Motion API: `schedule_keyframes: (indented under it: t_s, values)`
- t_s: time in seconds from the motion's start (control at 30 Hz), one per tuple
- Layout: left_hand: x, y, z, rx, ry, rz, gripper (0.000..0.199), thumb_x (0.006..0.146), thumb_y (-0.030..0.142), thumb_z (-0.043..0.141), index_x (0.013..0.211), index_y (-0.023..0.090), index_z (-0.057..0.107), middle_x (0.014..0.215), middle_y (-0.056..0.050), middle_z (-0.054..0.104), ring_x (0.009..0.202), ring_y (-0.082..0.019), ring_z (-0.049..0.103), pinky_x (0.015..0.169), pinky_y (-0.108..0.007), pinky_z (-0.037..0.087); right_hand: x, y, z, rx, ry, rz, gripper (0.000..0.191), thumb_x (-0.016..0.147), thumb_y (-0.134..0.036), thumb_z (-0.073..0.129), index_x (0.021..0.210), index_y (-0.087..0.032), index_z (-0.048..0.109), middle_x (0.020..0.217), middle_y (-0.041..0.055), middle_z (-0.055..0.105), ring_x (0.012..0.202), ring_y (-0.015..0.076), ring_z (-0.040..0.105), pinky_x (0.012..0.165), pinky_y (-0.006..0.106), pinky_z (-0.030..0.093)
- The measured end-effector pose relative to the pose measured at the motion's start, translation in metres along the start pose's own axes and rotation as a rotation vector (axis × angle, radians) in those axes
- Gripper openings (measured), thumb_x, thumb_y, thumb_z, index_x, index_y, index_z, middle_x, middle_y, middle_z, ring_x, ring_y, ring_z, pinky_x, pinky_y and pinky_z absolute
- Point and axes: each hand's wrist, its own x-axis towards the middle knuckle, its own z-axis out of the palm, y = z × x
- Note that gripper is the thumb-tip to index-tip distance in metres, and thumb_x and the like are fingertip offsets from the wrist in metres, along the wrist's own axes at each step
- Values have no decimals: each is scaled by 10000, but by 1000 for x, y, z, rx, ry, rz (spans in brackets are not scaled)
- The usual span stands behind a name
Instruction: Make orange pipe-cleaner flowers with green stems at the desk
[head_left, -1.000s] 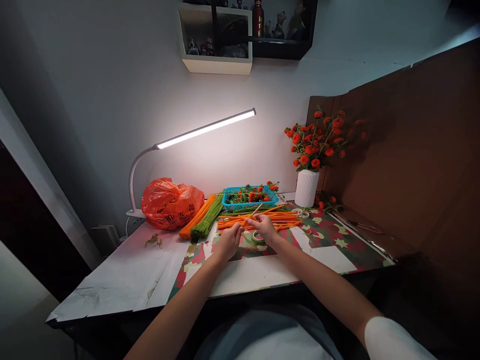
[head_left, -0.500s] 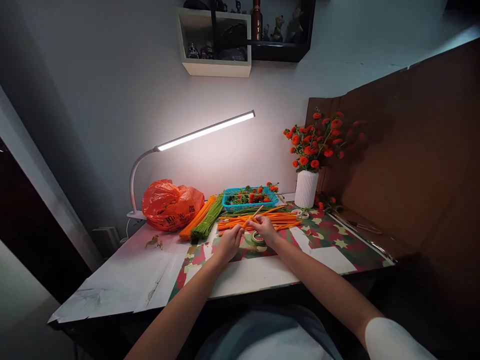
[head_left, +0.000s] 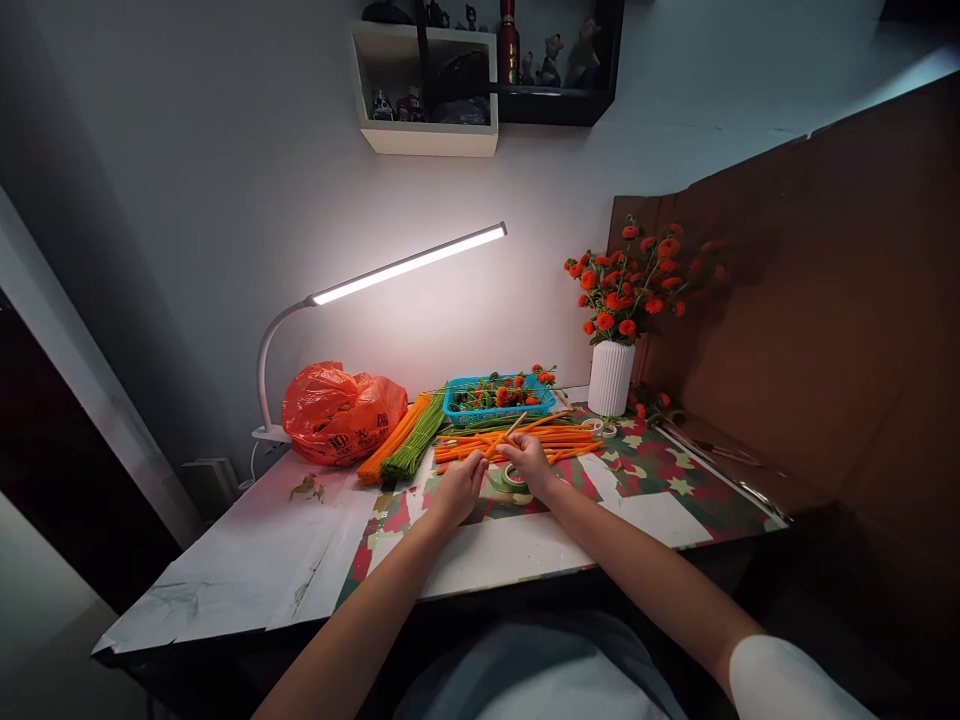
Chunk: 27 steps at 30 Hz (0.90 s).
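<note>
Left hand (head_left: 460, 490) and right hand (head_left: 529, 466) both look pinched shut on an orange strip (head_left: 493, 449) between them, left at its eight o'clock, right near four, neither clearly nearer. Thin stick (head_left: 517, 422) angles up toward one o'clock by the right fingertips; the strip's long axis is unclear against the orange strip pile (head_left: 570, 437) behind, at about one o'clock. Green tape roll (head_left: 514, 487) on the counter (head_left: 495, 545), toward five.

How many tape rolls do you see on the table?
3: a green roll beside the right hand, one white roll near the vase, and a second white roll beside the first. Others may be hidden behind the hand or stems.
</note>
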Motion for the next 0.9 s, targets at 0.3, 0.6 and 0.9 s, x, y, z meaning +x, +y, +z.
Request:
schedule_keyframes:
  t_s: [0.3,0.6,0.9]
  values:
    - [1,-1,1,6,-8,-13,289,929,355,292,701,222,409,612,5,492,559,-154,446,578,-258,298,-1,-1,1,20,-3,21,288,558,-400,660,577,-178,476,543,-64,384,531,77,315,502,225,265]
    - [2,1,-2,-56,28,-10,309,924,384,291,692,220,412,594,9,481,545,-147,436,568,-258,308,-5,-8,-1,-35,-79,-15,441,594,-560,689,562,-183,461,524,-64,336,506,70,275,470,225,218]
    - [2,3,-1,-137,-80,22,323,912,410,285,729,209,461,654,1,494,616,-152,463,621,-261,367,-3,-1,-1,-47,-176,20,465,635,-585,642,516,-196,415,502,-59,343,466,72,283,465,243,217]
